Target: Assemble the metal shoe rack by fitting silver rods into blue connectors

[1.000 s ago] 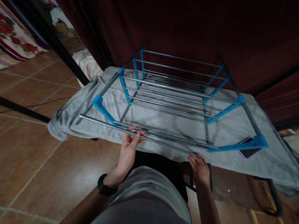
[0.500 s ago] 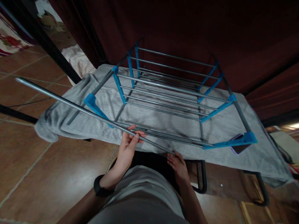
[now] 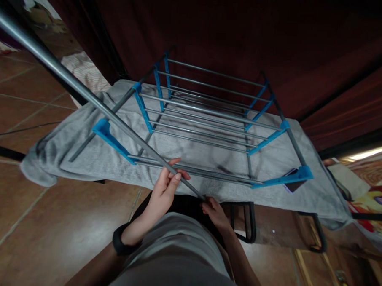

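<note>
A long grey metal tube [image 3: 123, 129] slants from the upper left down to my lap. My left hand [image 3: 165, 188] pinches it between thumb and fingers near its lower part. At its lower end, my right hand [image 3: 216, 213] has its fingers closed round the tip. Just beyond my hands stands a partly built rack of metal tubes with blue plastic brackets [image 3: 115, 144]. Loose-looking tubes [image 3: 215, 174] run across its near side, close behind my left hand. The held tube passes in front of the rack's left side.
A grey blanket [image 3: 190, 151] covers the bench under the rack. A phone [image 3: 292, 185] lies partly beneath the right front bracket. Dark red curtains [image 3: 230, 31] hang behind. Black metal frame legs [image 3: 249, 223] and a wooden frame [image 3: 320, 275] are at the lower right.
The tube's far left end has swung up and closer to me, so it slants more steeply. My right hand has shifted left and closed more on the tube's lower end.
</note>
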The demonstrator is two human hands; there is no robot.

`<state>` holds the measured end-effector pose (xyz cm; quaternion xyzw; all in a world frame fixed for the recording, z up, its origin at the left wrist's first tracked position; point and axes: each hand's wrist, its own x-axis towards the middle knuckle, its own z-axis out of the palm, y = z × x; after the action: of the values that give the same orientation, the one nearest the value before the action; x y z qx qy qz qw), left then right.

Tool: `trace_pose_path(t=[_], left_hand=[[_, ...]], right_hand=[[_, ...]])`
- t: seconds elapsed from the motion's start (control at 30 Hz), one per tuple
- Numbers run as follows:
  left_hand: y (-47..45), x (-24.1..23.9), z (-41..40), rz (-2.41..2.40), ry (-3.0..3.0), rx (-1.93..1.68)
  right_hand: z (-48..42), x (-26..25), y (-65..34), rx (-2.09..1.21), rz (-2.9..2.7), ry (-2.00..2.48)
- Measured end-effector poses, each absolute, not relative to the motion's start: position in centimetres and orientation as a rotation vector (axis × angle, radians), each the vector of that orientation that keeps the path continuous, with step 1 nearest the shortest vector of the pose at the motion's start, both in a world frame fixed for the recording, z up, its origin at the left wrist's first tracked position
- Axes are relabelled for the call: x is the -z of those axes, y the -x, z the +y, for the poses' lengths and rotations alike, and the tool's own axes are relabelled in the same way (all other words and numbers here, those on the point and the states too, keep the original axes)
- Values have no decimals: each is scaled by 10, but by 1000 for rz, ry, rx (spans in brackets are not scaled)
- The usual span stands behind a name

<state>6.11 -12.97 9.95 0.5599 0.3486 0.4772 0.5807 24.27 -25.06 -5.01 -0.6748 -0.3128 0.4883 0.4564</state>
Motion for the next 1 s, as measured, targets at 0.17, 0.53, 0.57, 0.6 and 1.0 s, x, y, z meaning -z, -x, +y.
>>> trace_pose_path(t=[0.17, 0.53, 0.57, 0.6, 1.0], left_hand=[[-63, -109, -126, 785, -1398, -1100], [-58, -117, -118, 738, -2136, -882], [-59, -115, -118, 701, -2218, -856], [-60, -113, -117, 666, -2283, -835], [-57, -59, -104, 685, -2541, -567]], right_hand=[[-249, 38, -240, -1139, -948, 1717], [-242, 14, -258, -1035, -1030, 1640], [-242, 12, -261, -1021, -1049, 1647], [-241, 10, -263, -1014, -1055, 1650], [-237, -9, -271, -1004, -666, 1492]])
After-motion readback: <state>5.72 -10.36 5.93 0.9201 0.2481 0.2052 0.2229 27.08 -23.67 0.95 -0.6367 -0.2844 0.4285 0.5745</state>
